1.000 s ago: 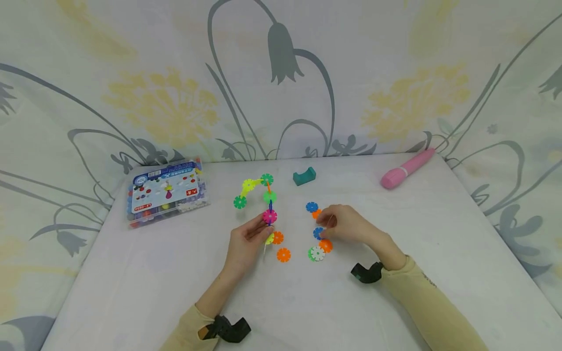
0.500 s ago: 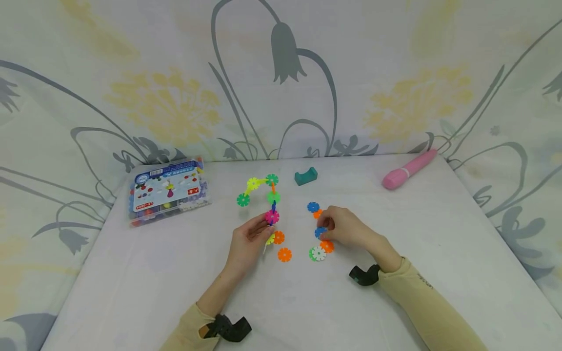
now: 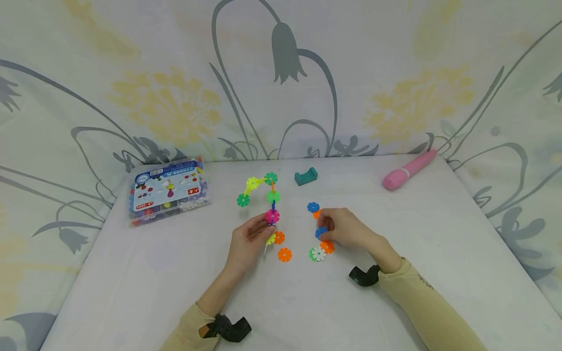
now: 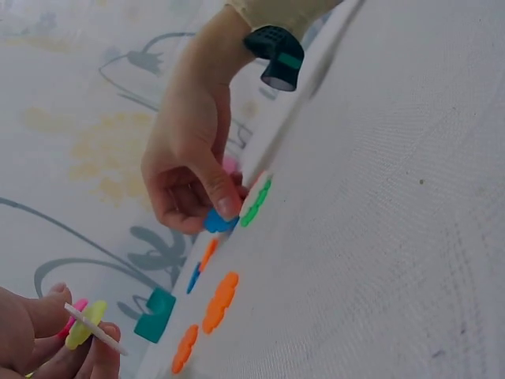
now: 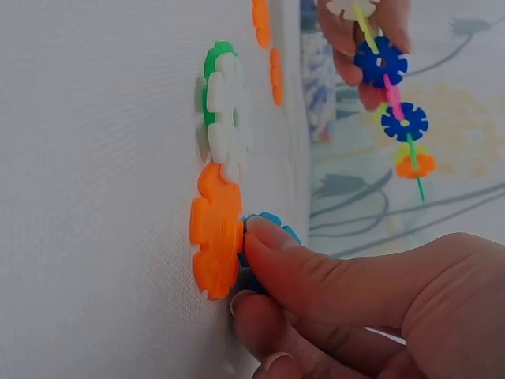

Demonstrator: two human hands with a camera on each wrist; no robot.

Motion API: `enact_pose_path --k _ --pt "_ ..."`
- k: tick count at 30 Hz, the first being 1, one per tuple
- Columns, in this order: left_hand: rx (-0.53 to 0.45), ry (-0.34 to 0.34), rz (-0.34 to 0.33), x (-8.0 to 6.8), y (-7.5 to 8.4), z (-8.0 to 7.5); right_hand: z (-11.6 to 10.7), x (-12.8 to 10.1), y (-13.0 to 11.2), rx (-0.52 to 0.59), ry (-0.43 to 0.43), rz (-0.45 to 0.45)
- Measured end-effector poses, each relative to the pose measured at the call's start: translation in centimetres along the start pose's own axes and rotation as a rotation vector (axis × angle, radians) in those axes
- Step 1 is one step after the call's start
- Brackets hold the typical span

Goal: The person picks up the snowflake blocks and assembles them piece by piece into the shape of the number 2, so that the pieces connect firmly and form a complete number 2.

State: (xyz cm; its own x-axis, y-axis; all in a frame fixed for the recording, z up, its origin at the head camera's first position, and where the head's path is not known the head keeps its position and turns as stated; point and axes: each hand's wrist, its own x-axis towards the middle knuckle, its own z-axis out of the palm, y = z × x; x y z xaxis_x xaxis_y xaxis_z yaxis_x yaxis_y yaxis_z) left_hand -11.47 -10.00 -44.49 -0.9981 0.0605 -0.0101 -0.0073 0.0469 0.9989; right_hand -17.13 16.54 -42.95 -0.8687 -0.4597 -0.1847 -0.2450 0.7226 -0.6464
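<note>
Head view: right hand (image 3: 347,227) has barely moved, now pinching the blue disc (image 3: 321,232) off the table; left hand (image 3: 250,240) keeps gripping the chain (image 3: 271,204), ready to join it

The only print is on the label of the clear plastic box (image 3: 169,191) at the table's left: a blue band with pale characters along the top, small toy pictures, and two little red tags. All of it is too small and blurred to read. Nothing else in any view carries legible text, numbers, brands or signs
</note>
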Motion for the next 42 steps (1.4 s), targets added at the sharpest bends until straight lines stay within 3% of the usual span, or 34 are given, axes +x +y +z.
enact_pose_path --k 3,7,14,23,42 --pt "-0.02 0.014 -0.013 0.0 0.0 -0.1 -0.1 -0.2 -0.4 0.055 0.035 -0.035" --pt "-0.08 0.026 -0.025 0.0 0.1 -0.1 -0.1 -0.4 -1.5 0.215 0.058 -0.097" --pt "-0.153 0.032 -0.029 0.1 0.0 -0.1 1.0 -0.6 -4.2 0.431 -0.08 -0.158" --pt "-0.159 0.065 -0.042 0.0 0.1 0.1 4.2 -0.5 -4.9 0.446 -0.214 -0.146" --pt "-0.175 0.048 -0.031 -0.1 0.4 0.0 5.2 -0.7 -5.3 0.429 -0.194 -0.131"
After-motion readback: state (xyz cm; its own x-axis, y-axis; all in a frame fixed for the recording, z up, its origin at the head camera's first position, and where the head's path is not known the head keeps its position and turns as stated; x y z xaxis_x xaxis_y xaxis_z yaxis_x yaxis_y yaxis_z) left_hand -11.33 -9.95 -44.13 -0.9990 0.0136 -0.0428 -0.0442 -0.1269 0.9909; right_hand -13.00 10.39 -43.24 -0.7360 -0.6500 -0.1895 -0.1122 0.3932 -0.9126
